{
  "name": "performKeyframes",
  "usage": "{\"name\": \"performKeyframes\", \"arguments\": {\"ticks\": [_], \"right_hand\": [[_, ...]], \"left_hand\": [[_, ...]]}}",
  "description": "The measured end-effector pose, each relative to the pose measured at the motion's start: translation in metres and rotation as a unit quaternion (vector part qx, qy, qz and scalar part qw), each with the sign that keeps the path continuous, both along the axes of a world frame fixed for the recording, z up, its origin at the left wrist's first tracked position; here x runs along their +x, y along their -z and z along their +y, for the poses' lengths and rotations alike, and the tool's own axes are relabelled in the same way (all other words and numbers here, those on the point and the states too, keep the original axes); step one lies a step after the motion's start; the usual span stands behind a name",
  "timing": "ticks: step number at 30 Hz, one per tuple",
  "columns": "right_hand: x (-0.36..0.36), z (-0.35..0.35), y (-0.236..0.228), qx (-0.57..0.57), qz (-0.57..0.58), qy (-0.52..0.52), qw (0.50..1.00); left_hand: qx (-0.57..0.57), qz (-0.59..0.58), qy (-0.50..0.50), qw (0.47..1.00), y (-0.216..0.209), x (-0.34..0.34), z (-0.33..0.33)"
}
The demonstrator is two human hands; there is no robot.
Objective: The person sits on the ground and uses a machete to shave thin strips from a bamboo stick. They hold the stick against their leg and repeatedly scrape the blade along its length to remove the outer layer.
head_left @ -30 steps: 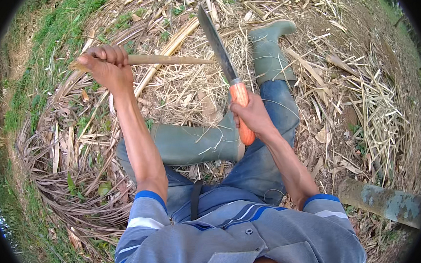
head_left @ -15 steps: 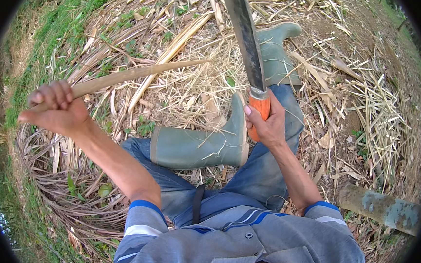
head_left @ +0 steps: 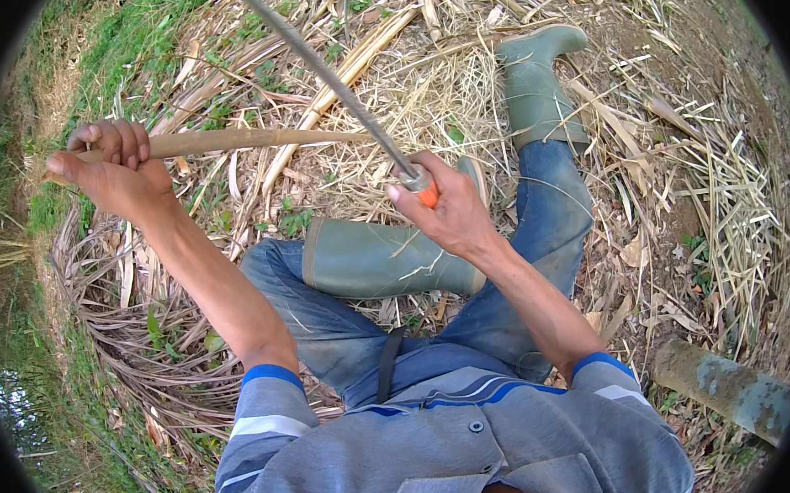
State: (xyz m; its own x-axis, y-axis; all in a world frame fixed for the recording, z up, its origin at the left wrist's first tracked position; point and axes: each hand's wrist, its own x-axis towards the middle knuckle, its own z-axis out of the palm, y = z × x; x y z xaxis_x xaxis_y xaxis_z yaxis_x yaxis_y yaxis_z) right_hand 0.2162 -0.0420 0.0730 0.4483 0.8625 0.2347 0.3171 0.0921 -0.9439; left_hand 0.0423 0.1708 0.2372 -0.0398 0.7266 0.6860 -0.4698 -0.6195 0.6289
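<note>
My left hand [head_left: 119, 170] is wrapped round the thick end of a pale wooden stick [head_left: 223, 140], which tapers to a point toward the right. My right hand [head_left: 450, 204] grips the orange handle [head_left: 423, 190] of a machete [head_left: 333, 81]. The narrow edge of its blade faces me, slanting up and left beyond the upper rim of the view. The blade passes over or close by the stick's thin end; I cannot tell whether they touch. Most of the handle is hidden by my fingers.
My green rubber boots [head_left: 368, 257] and jeans are spread on the ground. Pale shavings [head_left: 412, 99] lie between them, and more strips [head_left: 733, 232] are heaped at the right. Dry fronds [head_left: 135, 329] lie at the left. A mottled log [head_left: 726, 388] rests at the lower right.
My right hand has moved left and turned the machete, so its blade now slants up-left with its edge toward me. My left hand and the stick have shifted slightly right.
</note>
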Motion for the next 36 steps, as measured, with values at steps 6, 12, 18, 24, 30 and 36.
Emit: {"name": "performKeyframes", "arguments": {"ticks": [6,12,18,24,30,36], "right_hand": [[0.007,0.052,0.0,-0.158,-0.113,-0.107,0.975],[0.013,0.045,0.032,-0.209,-0.091,-0.103,0.968],[-0.006,0.04,0.0,-0.168,-0.095,-0.128,0.973],[-0.017,0.04,-0.004,-0.173,-0.131,-0.136,0.967],[-0.013,0.054,0.011,-0.209,-0.157,-0.133,0.956],[0.013,0.035,0.046,-0.249,-0.182,-0.104,0.945]], "left_hand": [[-0.008,-0.008,-0.037,0.999,0.003,-0.011,-0.009],[0.022,0.002,-0.077,0.997,0.023,-0.038,-0.02],[0.015,0.006,-0.046,0.999,0.036,-0.04,-0.039],[-0.014,-0.045,-0.048,0.998,0.05,-0.049,-0.04],[-0.014,-0.045,-0.049,0.998,0.045,-0.053,-0.035],[-0.018,-0.079,-0.103,0.991,0.061,-0.062,-0.027]]}}
